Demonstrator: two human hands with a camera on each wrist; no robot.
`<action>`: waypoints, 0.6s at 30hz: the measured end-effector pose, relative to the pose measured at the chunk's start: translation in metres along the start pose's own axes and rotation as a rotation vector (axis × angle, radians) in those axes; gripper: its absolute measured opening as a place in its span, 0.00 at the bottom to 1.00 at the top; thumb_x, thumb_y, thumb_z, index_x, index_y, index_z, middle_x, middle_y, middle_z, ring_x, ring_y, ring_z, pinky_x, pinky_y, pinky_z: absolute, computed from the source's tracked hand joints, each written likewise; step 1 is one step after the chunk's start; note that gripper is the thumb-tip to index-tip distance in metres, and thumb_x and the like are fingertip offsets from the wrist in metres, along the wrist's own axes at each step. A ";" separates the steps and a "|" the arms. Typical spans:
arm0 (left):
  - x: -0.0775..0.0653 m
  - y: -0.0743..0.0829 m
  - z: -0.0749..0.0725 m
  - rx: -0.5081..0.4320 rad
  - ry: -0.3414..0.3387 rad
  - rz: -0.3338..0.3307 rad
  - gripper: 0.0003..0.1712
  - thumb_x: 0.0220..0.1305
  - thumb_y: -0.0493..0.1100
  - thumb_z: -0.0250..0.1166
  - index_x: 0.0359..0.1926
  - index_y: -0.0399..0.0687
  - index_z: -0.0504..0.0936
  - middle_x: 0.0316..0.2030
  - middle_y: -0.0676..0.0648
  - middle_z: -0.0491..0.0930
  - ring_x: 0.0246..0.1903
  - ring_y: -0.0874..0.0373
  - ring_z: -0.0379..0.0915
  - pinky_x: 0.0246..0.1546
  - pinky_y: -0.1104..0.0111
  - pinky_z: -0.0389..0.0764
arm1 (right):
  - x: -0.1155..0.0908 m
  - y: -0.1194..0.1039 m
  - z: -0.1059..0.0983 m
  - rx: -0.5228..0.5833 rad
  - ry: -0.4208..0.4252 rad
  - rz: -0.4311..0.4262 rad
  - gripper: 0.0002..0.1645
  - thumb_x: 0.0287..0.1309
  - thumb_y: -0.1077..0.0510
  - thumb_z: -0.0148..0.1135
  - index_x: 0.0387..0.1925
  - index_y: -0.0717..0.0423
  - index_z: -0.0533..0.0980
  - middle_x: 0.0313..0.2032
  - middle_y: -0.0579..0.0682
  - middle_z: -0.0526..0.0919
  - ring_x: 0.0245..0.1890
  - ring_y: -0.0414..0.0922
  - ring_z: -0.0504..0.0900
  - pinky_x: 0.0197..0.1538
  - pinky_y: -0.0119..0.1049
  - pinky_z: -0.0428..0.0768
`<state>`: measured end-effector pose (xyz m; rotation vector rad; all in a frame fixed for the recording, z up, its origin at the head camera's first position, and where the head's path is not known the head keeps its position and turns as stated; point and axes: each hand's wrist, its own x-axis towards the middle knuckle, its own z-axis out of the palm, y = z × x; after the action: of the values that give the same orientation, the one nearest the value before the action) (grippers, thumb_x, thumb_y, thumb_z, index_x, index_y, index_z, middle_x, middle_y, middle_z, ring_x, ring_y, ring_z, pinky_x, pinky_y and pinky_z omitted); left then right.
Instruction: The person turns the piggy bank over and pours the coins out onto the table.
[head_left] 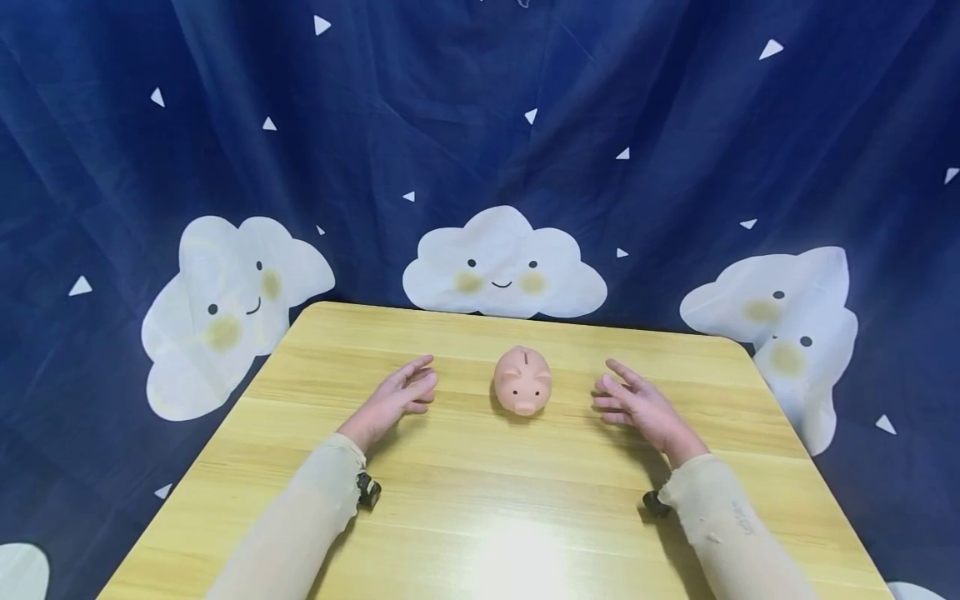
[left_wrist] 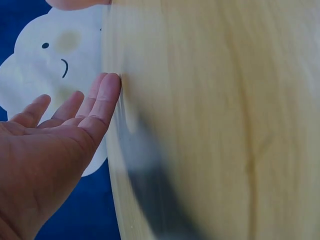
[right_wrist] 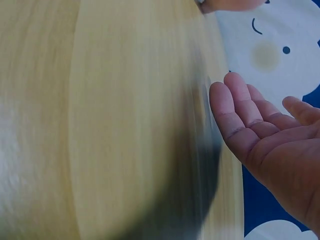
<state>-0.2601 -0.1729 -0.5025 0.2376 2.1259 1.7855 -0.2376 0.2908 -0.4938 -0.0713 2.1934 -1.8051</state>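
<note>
A pink piggy bank (head_left: 522, 382) stands on the wooden table (head_left: 450, 475), its snout toward me and a coin slot on top. To its left, my left hand (head_left: 393, 397) is held with loosely extended fingers, apart from the bank. My right hand (head_left: 641, 407) mirrors it on the other side, also apart from the bank. In the left wrist view the left hand (left_wrist: 65, 130) has nothing in its fingers. The right wrist view shows the right hand (right_wrist: 275, 135) likewise holding nothing. Only a sliver of pink shows at the top of both wrist views.
Behind the table hangs a dark blue curtain (head_left: 465, 150) printed with white triangles and smiling clouds. Small black devices (head_left: 367, 490) sit at both wrists, over pale sleeves (head_left: 300, 517). Light glares off the table's near part.
</note>
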 end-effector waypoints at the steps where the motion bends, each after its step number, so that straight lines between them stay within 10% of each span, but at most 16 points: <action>1: 0.001 0.000 0.001 -0.002 -0.006 0.002 0.45 0.79 0.62 0.59 0.86 0.54 0.54 0.82 0.38 0.61 0.71 0.34 0.72 0.70 0.47 0.80 | 0.000 0.000 0.001 0.001 -0.002 -0.001 0.49 0.83 0.39 0.50 0.87 0.53 0.40 0.77 0.74 0.65 0.71 0.66 0.77 0.64 0.46 0.87; 18: 0.010 0.009 0.033 0.023 -0.047 0.004 0.45 0.77 0.64 0.61 0.85 0.58 0.56 0.82 0.40 0.61 0.69 0.37 0.76 0.69 0.50 0.81 | 0.010 -0.003 0.020 0.017 -0.036 0.007 0.49 0.82 0.40 0.53 0.87 0.52 0.43 0.76 0.73 0.66 0.63 0.57 0.84 0.64 0.48 0.87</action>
<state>-0.2576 -0.1378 -0.4995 0.2869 2.1155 1.7408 -0.2425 0.2685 -0.4960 -0.0920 2.1508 -1.8045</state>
